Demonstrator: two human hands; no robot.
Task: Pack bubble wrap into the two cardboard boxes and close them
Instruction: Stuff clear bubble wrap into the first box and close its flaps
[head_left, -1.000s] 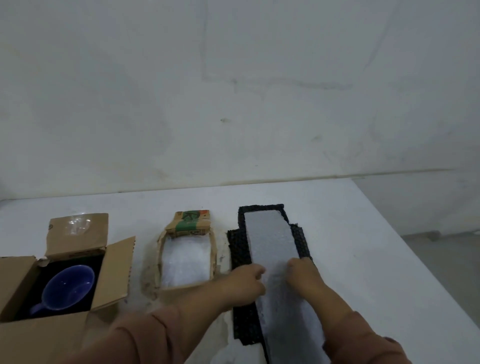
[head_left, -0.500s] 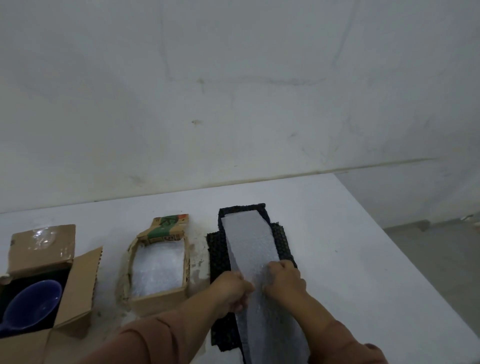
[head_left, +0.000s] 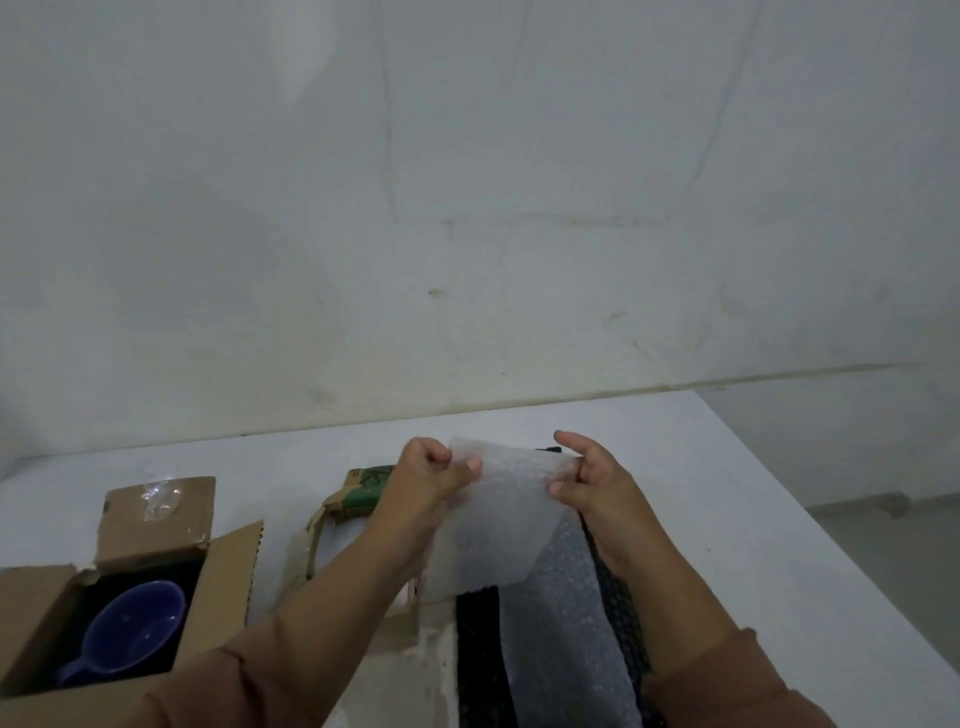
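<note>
Lifted since half a sec ago: the far end of the bubble wrap (head_left: 493, 525) was flat on the black mesh sheet (head_left: 478, 649) w/ both our hands pressing mid-strip; now we hold that end up off the table (head_left: 779, 545), folded back toward us.

Grip: left hand (head_left: 428, 480) closed on the wrap's left top corner, thumb and fingers pinching it. Right hand (head_left: 589, 486) pinches the right edge w/ thumb and lower fingers; index finger sticks out free above. Raised part hangs as a loose curved flap between the hands; rest of the strip runs down along the mesh toward the bottom of view.

Outward: small box (head_left: 343, 519) just left of our left forearm, open, already shows white wrap inside, partly hidden by the arm. Large box (head_left: 156, 525) well left, flaps open, blue mug (head_left: 130, 634) on a dark lining, no wrap over it that we can see.

Read: strip is now free to carry. We judge next move = swing it left, prob. to the mug box, and tuck it in. Both boxes not yet closed, so task is roughly early-to-mid. Risk: long tail drags the mesh along.
</note>
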